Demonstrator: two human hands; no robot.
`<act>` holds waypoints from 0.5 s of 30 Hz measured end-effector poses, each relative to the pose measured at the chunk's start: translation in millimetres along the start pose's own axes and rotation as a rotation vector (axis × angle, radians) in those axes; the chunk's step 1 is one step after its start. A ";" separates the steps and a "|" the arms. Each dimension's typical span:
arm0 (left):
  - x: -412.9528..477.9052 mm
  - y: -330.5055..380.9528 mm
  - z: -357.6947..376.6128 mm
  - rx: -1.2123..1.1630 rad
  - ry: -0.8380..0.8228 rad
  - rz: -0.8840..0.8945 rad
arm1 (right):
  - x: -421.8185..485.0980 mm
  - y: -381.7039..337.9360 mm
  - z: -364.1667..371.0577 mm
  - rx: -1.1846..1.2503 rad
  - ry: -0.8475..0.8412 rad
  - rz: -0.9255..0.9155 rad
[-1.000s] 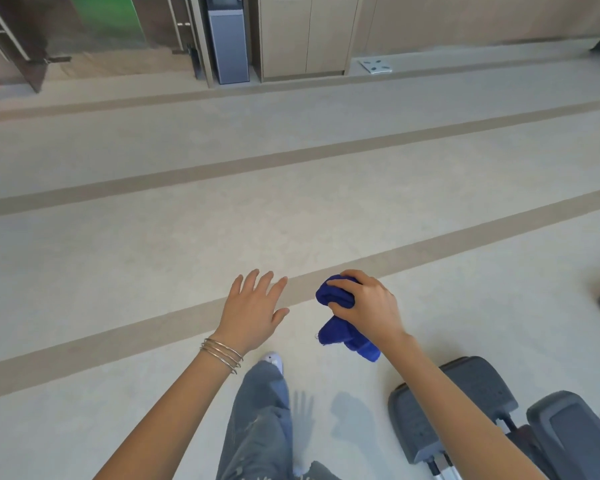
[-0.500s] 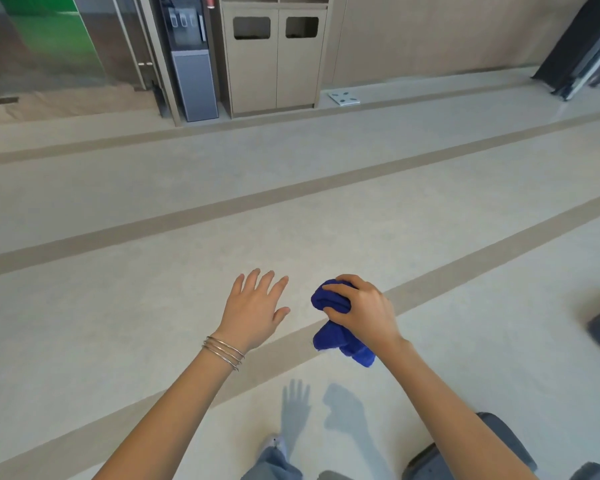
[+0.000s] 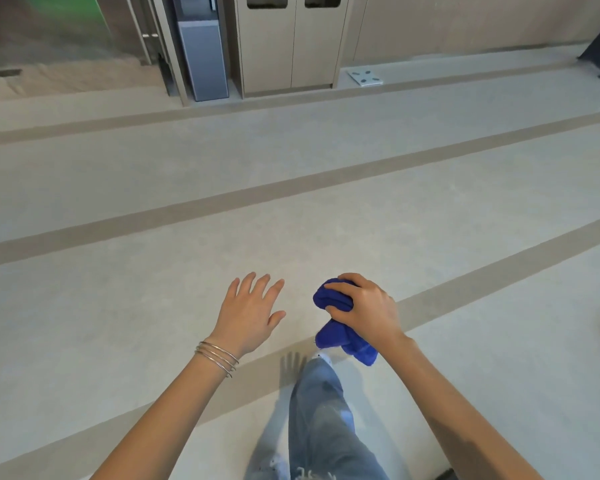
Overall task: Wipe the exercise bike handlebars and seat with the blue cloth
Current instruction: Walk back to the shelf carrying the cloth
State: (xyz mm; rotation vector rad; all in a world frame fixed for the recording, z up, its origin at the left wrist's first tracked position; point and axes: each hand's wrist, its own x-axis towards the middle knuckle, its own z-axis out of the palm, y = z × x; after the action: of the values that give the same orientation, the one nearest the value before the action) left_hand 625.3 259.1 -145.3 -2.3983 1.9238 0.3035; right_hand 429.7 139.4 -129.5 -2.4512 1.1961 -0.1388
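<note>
Jeans leg (image 3: 321,420) newly forward; blue cloth (image 3: 336,336) inside clenched right hand (image 3: 364,308) (left hand (image 3: 248,313) splayed).

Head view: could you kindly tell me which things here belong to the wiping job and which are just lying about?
Job: blue cloth, bunched in the right hand; left hand, open and empty.
Lying about: white floor scale; grey dispenser; beige twin-door cabinet.

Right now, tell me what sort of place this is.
Probably a gym or similar public hall: a wide pale floor with brown stripes, a weighing scale lying by the wall, and a cabinet with two bin openings beside a grey standing unit, perhaps a water dispenser.
</note>
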 end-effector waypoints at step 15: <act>236.4 -1.0 -64.3 -0.017 0.032 -0.067 | 229.9 88.3 -80.7 0.022 0.030 -0.045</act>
State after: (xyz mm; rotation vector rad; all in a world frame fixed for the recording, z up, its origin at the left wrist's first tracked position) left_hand 682.6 21.7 -126.1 -2.4875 1.8559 0.2814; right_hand 488.0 -112.5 -111.5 -2.4657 1.1464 -0.2020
